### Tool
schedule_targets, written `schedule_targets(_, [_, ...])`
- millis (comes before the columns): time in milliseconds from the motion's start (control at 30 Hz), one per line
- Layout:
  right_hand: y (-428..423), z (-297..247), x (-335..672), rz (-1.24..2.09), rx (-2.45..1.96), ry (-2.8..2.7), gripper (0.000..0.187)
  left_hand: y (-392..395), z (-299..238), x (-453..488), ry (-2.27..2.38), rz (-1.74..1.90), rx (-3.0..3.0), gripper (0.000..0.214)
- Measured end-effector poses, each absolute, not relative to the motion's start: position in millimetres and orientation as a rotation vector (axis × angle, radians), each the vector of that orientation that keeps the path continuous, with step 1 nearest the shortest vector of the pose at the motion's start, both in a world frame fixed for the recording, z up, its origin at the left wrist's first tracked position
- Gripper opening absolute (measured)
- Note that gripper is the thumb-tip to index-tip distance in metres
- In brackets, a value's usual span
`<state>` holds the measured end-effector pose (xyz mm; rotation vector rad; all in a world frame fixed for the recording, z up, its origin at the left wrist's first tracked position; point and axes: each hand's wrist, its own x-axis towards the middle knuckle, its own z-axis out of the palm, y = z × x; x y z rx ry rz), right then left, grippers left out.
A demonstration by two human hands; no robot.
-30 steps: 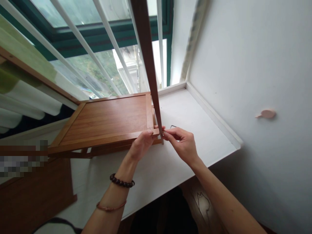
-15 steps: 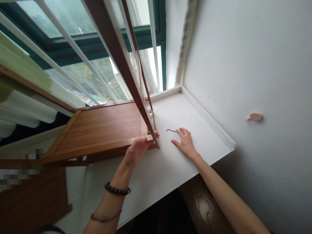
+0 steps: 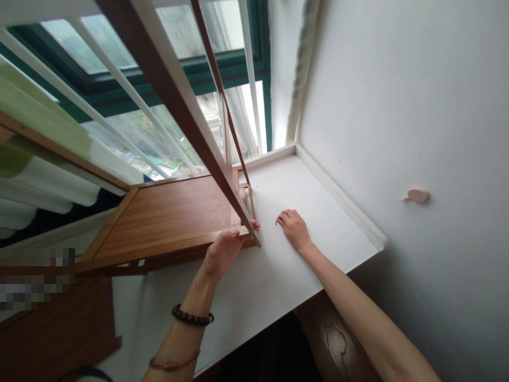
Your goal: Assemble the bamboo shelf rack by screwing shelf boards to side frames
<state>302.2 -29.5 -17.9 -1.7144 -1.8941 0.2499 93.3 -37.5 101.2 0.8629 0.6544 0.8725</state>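
My left hand (image 3: 223, 253) grips the near corner of a brown wooden shelf frame (image 3: 170, 209), its thumb on top of the rail and its fingertips showing past a long upright post (image 3: 191, 122). A small metal end, perhaps a screw, shows by those fingertips. On the white ledge to the right, my right hand (image 3: 293, 229) is closed over a dark hex key (image 3: 276, 222); only its short bent end sticks out beyond the fingers. The rest of the key is hidden under the hand.
A white ledge (image 3: 318, 212) with a raised rim runs along the white wall. Behind the frame are white window bars (image 3: 119, 79) and a green window frame. Another brown panel (image 3: 59, 323) lies at lower left. A pink hook (image 3: 417, 196) sticks to the wall.
My right hand has moved slightly left and its open fingers have closed over the hex key, which lay on the ledge. My left hand keeps its hold on the shelf frame.
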Motion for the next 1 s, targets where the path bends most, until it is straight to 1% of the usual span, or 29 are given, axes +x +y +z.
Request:
schedule_targets(200, [-45.6,-14.2,307.6,0.303,-1.733,-1.931,0.021,-37.7,103.2,95.5,0.663,0.891,0.858,0.031])
schedule_targets(267, [-51.5,-5.9,306.7,0.336,-1.731,-1.973,0.027,-37.8,102.6,95.3,0.658,0.883,0.85,0.032])
schedule_targets(300, [-54.5,-0.4,305.3,0.351,-1.734,-2.006,0.034,-37.9,102.2,95.0,0.653,0.881,0.843,0.032])
schedule_targets(333, [-57.3,5.6,303.6,0.346,-1.787,-2.074,0.042,-37.9,101.8,94.7,0.65,0.877,0.836,0.032])
schedule_targets(367, [-59.9,11.7,301.8,0.316,-1.861,-2.138,0.044,-38.0,101.4,94.3,0.651,0.873,0.828,0.032])
schedule_targets(433, [-64.0,23.3,299.1,0.269,-1.935,-2.244,0.032,-38.3,101.0,93.8,0.659,0.874,0.819,0.032])
schedule_targets(500, [-66.6,34.3,299.4,0.353,-1.935,-2.238,0.027,-38.7,101.0,93.8,0.667,0.876,0.816,0.031])
schedule_targets(567, [-68.2,46.9,302.8,0.582,-1.838,-2.057,0.027,-39.1,101.4,94.4,0.671,0.878,0.818,0.031])
schedule_targets(667, [-70.4,72.9,308.0,0.939,-1.505,-1.517,0.015,-39.7,102.1,95.8,0.677,0.891,0.816,0.031])
schedule_targets(733, [-72.2,92.2,307.4,1.097,-1.303,-1.19,0.014,-39.8,102.2,96.4,0.679,0.915,0.811,0.03])
schedule_targets(867, [-75.0,115.9,297.3,1.145,-1.16,-0.879,0.017,-38.8,101.3,96.2,0.696,0.943,0.819,0.026])
schedule_targets(1000, [-76.4,114.2,288.1,1.146,-1.191,-0.832,0.02,-37.7,99.6,94.8,0.688,0.931,0.83,0.024])
